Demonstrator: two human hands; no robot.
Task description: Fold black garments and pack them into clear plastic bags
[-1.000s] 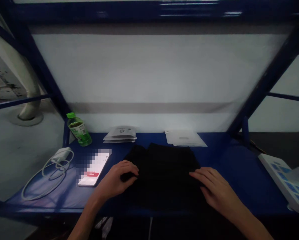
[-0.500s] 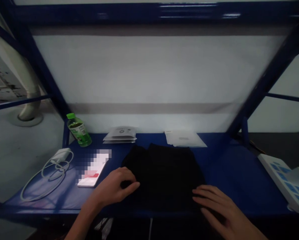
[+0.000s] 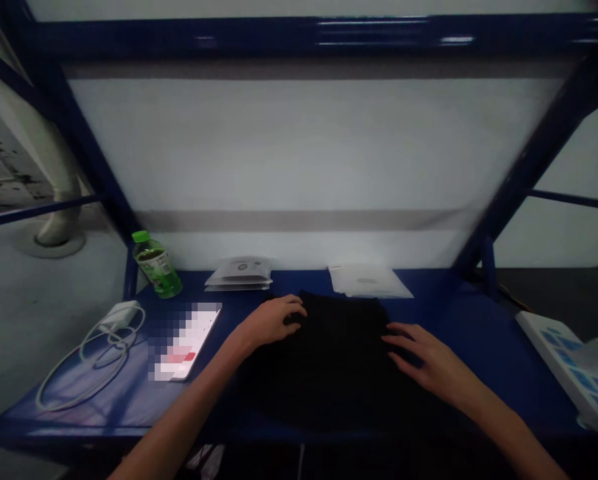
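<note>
My left hand [image 3: 279, 319] and right hand [image 3: 421, 352] were half open, gripping nothing, one black cloth [image 3: 339, 367] between them under my fingertips; one phone [image 3: 197, 339] and one bottle [image 3: 157, 267] were leftward.

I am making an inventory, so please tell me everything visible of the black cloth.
The black cloth looks like soft, matte fabric and lies on the blue table. Its far edge is slightly uneven; folds are hard to make out in the dark. The left hand touches its left part, the right hand its right edge.
</note>
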